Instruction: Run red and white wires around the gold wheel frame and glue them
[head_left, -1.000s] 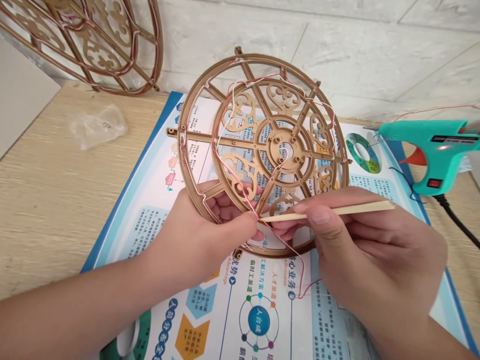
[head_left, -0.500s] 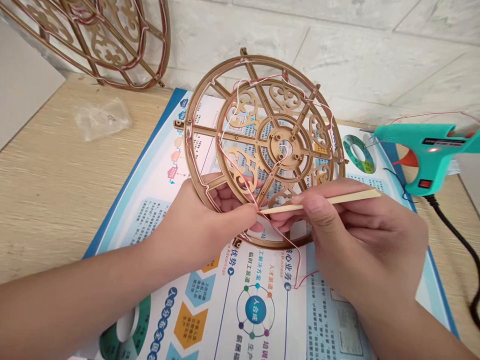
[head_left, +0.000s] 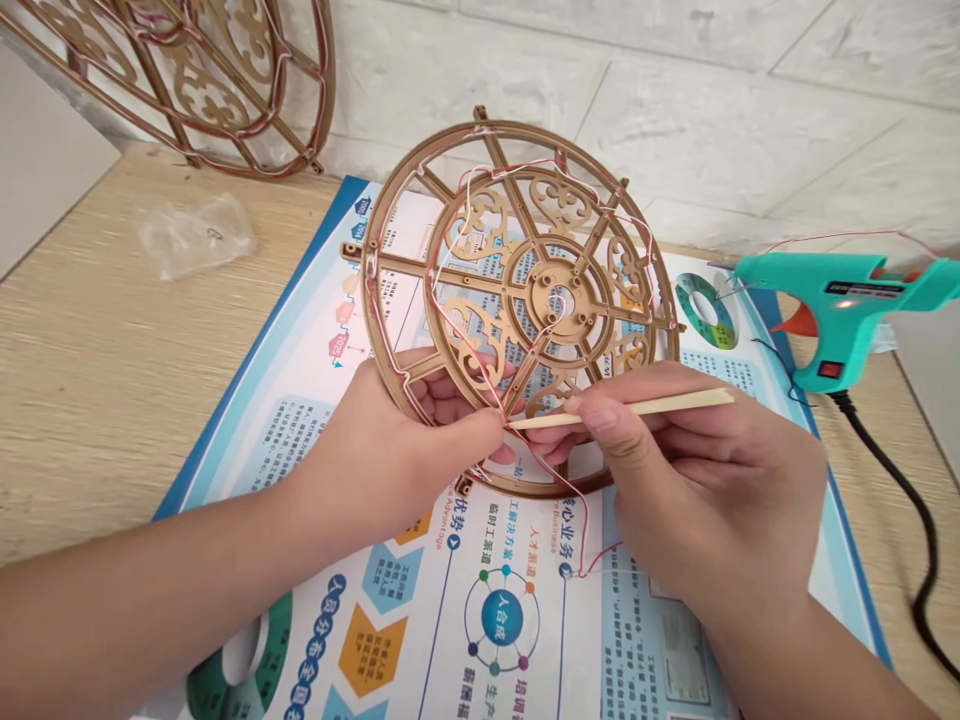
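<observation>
Head view: two bare hands meet low on a round gold frame (head_left: 585, 290), over a printed poster (head_left: 450, 620) spread on the bench (head_left: 90, 380).
Frame: tipped up on its lower edge, face toward the camera and top leaning away toward the wall (head_left: 750, 120). The bottom rim rests on the poster.
Wires (head_left: 469, 350): thin red and white strands run along the rim and spokes, then trail down off the frame onto the poster between the hands.
Left hand (head_left: 390, 450): grips the frame's lower left part. The thumb lies in front and the fingers (head_left: 450, 405) are curled behind, seen through the openwork, so they pinch the frame and hold the wire down at the thumb tip.
Right hand (head_left: 705, 490): thumb and forefingers are pressed together on a pale stick (head_left: 645, 406).
Stick: lies nearly level, its tip at the wire just beside the left thumb.
Glue gun (head_left: 840, 300): teal, standing at the right edge of the poster, well apart from both hands (a small light glows on its body). Its black cord (head_left: 915, 520) runs down the bench.
Second frame (head_left: 225, 90): same gold openwork, leaning on the wall at the far left.
Bag (head_left: 195, 235): clear and crumpled, on the bare bench below that frame.
</observation>
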